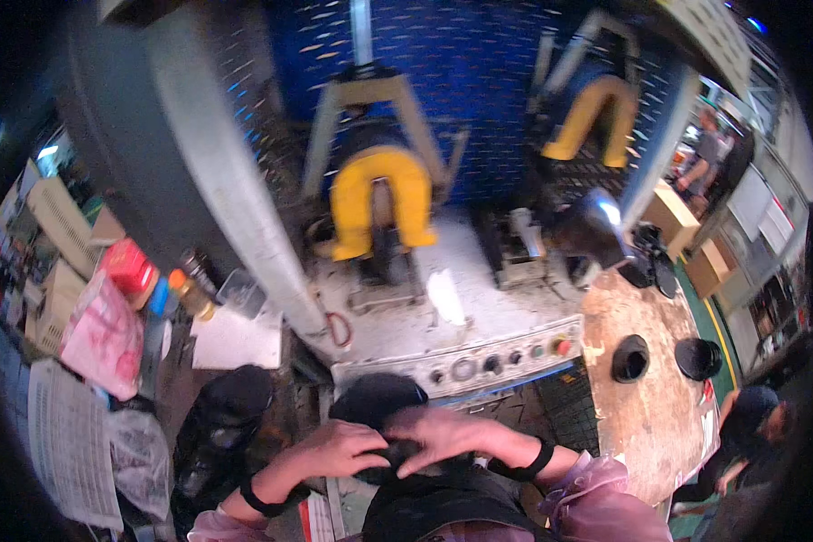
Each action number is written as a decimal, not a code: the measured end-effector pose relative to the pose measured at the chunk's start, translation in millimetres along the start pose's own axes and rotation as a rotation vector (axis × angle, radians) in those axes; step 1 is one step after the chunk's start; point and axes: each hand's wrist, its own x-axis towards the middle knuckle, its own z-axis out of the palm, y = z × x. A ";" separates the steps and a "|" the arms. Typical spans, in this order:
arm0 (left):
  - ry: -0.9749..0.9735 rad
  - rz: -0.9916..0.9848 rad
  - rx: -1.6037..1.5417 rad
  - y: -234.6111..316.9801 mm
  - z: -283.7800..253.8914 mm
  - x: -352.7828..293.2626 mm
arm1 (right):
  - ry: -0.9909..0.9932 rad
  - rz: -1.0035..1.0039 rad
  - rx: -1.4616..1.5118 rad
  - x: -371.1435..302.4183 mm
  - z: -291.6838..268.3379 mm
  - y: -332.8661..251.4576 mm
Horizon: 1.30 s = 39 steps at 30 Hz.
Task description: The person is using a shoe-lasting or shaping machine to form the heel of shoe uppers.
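Observation:
Both my hands grip a black shoe (pixel 377 398) held close to my body, below the front panel of a shoe-making machine (pixel 479 361). My left hand (pixel 332 448) wraps the shoe's left side. From the other side, my right hand (pixel 443 437) lies over its top with fingers spread across it. The shoe's toe points up toward the machine's row of round buttons. Each wrist carries a black band. On the machine stands a yellow U-shaped pad (pixel 381 199) in a metal frame.
A worn wooden table (pixel 655 406) at the right holds two black round pieces (pixel 630 359) and a lamp (pixel 596 221). Another black shoe (pixel 226 406) sits at my lower left. Bottles, a red box and pink bags crowd the left. People work at the far right.

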 end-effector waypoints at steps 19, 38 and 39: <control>0.051 -0.108 0.465 29.2 188.8 300.7 | 0.773 0.427 -0.682 -273.7 -98.9 94.7; 0.500 -0.004 0.481 63.4 164.9 319.8 | 0.873 0.193 -0.699 -273.0 -138.6 102.0; 0.500 0.059 0.471 61.6 162.1 320.7 | 0.876 0.178 -0.721 -274.4 -140.6 101.9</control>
